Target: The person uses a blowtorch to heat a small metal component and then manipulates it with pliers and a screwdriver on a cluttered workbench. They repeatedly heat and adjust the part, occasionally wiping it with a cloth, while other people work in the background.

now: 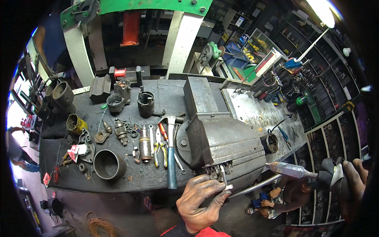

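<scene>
My left hand (201, 201) pinches a small pale piece (228, 186) at the brush-holder plate (217, 169), which rests at the front of a large steel vise (219, 142). My right hand (353, 181) is closed on the dark wrapped handle of a soldering iron (296, 170) with a large greyish bit, held right of the vise. The vise's bar handle (260, 183) passes just below the iron. To the left lie a hammer (171, 158), yellow-handled pliers (160, 150) and a cylindrical metal part (145, 146).
The dark workbench (142, 181) holds several housings, a hollow cylinder (108, 164) and small parts. A metal plate (246, 102) with tools lies behind the vise. A crouching person (292, 197) works at lower right; another person (19, 146) stands at far left. Shelving (323, 79) lines the right.
</scene>
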`<state>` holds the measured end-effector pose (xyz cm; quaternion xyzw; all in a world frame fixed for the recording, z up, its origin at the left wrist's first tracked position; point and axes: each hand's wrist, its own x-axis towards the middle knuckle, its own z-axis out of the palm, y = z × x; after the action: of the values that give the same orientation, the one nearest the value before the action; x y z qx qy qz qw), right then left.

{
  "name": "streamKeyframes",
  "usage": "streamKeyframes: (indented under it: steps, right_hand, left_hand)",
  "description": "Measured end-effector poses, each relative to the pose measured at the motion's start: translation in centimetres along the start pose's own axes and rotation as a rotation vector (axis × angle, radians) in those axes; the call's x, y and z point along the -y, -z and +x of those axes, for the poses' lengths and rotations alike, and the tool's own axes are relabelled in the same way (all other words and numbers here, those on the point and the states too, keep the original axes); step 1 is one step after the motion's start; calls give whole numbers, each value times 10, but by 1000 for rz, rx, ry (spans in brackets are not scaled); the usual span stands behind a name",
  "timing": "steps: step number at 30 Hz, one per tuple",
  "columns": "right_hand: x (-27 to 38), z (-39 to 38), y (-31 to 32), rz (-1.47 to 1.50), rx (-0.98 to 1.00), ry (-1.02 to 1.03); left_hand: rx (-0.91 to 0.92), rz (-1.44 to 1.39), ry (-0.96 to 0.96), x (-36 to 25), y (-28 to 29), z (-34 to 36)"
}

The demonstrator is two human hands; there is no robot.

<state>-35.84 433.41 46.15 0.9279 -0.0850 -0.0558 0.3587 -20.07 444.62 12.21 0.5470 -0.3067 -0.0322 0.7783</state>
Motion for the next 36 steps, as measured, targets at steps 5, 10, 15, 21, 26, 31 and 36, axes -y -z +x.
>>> streamKeyframes:
  steps: [5,10,15,21,26,31,36]
  right_hand:
    - [-6,-15,-11,56,46,-78]
    - [-13,-32,-32,119,8,-137]
    - [-23,-65,-67,217,-18,-223]
    - [-21,-136,-137,404,-26,-472]
    - [-5,-200,-203,644,-24,-828]
    - [44,-212,-268,1202,-297,-1078]
    - [97,-107,-283,1773,-397,-999]
  left_hand:
    - [8,10,17,0,1,-1]
    - [30,40,35,0,3,-4]
    - [48,66,48,-1,4,-6]
    - [27,94,102,-7,5,-5]
    - [7,142,132,-13,3,-7]
    - [78,230,144,-20,11,-10]
    - [122,390,119,-40,52,-5]
